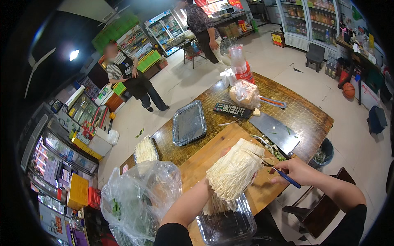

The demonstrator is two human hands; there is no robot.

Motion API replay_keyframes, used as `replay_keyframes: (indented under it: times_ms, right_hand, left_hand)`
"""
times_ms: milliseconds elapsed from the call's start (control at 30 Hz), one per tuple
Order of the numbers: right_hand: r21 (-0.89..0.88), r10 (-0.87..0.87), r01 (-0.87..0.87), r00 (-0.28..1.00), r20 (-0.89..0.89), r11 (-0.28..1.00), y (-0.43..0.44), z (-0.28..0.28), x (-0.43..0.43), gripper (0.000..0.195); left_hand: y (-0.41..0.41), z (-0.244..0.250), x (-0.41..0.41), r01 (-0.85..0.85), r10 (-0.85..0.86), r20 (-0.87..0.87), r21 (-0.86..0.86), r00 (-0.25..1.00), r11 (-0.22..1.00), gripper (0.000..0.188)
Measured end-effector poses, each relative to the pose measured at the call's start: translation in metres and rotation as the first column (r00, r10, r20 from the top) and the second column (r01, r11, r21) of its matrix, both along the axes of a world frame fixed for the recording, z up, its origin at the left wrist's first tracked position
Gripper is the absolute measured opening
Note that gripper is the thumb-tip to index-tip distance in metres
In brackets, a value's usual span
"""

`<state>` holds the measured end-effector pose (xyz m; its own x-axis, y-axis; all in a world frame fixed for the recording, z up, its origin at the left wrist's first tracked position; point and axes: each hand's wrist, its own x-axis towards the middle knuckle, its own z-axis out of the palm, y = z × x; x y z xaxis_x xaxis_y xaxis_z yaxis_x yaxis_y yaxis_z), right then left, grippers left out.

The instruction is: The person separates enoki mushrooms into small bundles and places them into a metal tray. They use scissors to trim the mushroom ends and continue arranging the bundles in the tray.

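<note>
My left hand [210, 185] holds a thick bunch of enoki mushrooms [235, 175] from beneath, above a wooden cutting board [203, 153]. The bunch hides most of that hand. My right hand [292, 172] grips a small blue-handled knife [289, 179], its thin blade against the bunch near the pale root end [251, 147]. Below the bunch, a clear-rimmed tray [227, 226] holds loose enoki at its far end. A broad cleaver [274, 130] lies flat beyond the board, with chopped green pieces [277, 151] beside it.
A clear plastic bag [138, 196] with greens bulges at left. Farther over the table [307, 120] are a foil tray [189, 123], an enoki-filled tray [146, 150], a remote control [232, 110], a bagged block [244, 92] and stacked plastic cups [237, 58]. Two people stand beyond.
</note>
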<state>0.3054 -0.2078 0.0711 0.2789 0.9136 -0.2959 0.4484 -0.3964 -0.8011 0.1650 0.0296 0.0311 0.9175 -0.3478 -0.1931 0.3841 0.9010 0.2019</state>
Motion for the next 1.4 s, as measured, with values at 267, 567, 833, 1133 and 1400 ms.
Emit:
replay_keyframes:
  times_ms: [267,567,833,1133,1400]
  right_hand:
    - [-0.025,0.007,-0.017,0.937,-0.349,1.000,-0.011,0.010,0.010,0.067]
    - [-0.164,-0.026,-0.036,0.932,-0.361,0.986,0.009,0.033,0.021,0.077]
    - [-0.148,-0.045,-0.020,0.907,-0.419,0.989,0.025,0.048,0.019,0.066]
    - [-0.181,-0.085,0.038,0.961,-0.261,0.983,0.030,0.055,0.014,0.056]
    - [-0.182,-0.074,0.040,0.980,-0.186,0.983,0.030,0.053,0.009,0.052]
  left_hand:
    - [0.007,0.009,0.000,-0.070,0.079,-0.058,0.145,0.995,0.987,0.084]
    - [0.027,0.000,0.013,0.016,0.043,-0.097,0.530,0.994,0.848,0.075]
    - [0.024,0.026,0.013,0.077,-0.038,-0.087,0.508,0.995,0.858,0.063]
    - [0.036,0.021,0.018,0.065,0.026,-0.155,0.553,0.988,0.831,0.060]
    - [0.039,0.015,0.018,0.032,0.059,-0.157,0.524,0.986,0.851,0.057]
